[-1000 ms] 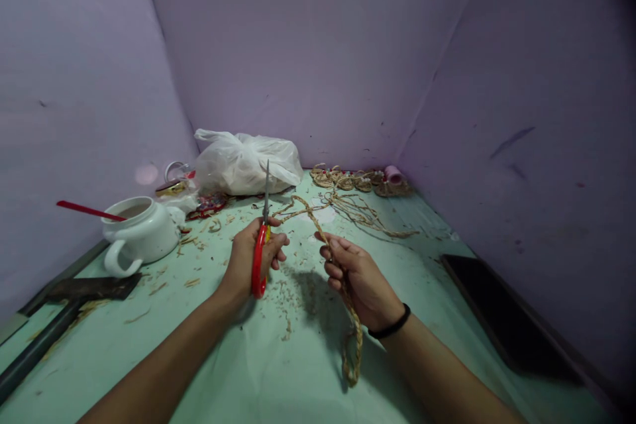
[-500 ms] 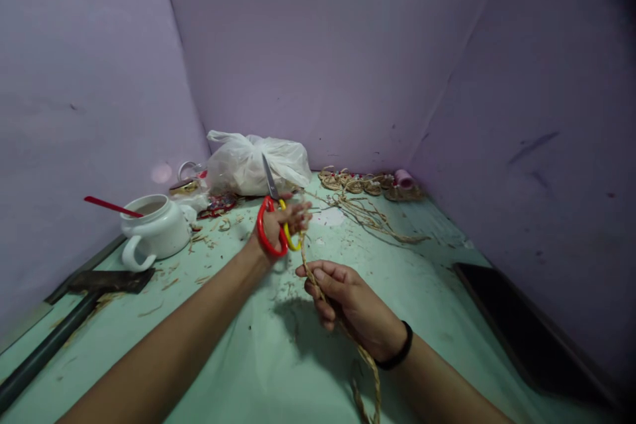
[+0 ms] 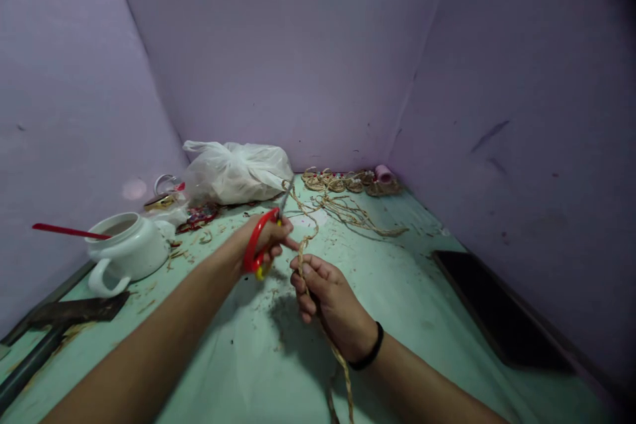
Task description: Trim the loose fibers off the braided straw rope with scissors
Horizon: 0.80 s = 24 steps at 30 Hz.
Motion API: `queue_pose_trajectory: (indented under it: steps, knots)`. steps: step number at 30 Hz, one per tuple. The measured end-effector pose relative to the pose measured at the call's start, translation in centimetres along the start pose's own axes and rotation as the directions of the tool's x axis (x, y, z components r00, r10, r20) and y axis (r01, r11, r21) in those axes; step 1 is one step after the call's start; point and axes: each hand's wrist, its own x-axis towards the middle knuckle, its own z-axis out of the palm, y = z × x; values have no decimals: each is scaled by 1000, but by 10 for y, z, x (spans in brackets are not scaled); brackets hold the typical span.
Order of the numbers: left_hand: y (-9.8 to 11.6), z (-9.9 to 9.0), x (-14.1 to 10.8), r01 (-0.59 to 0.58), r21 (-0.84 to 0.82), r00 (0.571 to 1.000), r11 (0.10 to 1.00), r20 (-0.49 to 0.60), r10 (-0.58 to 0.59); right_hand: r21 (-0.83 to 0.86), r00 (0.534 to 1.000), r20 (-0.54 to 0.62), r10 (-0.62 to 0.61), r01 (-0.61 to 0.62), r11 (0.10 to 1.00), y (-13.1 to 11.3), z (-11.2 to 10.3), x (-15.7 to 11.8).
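My left hand is closed around scissors with red and yellow handles, the blades pointing up and away. Its index finger reaches toward a braided straw-coloured cord. Thumb and fingers of my right hand pinch that cord, and a dark band circles the wrist. Below the right hand the cord hangs toward the near edge of view. Above the pinch, a thin curly end of cord runs up past the scissor blades.
A white plastic bag sits at the back. To the left stand a white pot with a red stick and a hammer-like tool. Small woven pieces, a pink spool and loose strands lie behind; a dark flat object lies right.
The view has shifted slightly right. My left hand has gone from spread fingers to a closer grip on the scissors, and the loose cord end now stands free above the right hand.
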Motion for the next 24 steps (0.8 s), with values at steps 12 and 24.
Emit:
queue_pose_trajectory:
  steps: [12, 24]
  knots:
    - [-16, -5, 12, -204, -190, 977, 960, -101, 188, -172, 946, 253, 201, -160, 972, 12, 2, -8]
    - [-28, -3, 15, -532, 188, 755, 825, -335, 563, -528, 1000, -7, -10, 5, 849, 10, -11, 1]
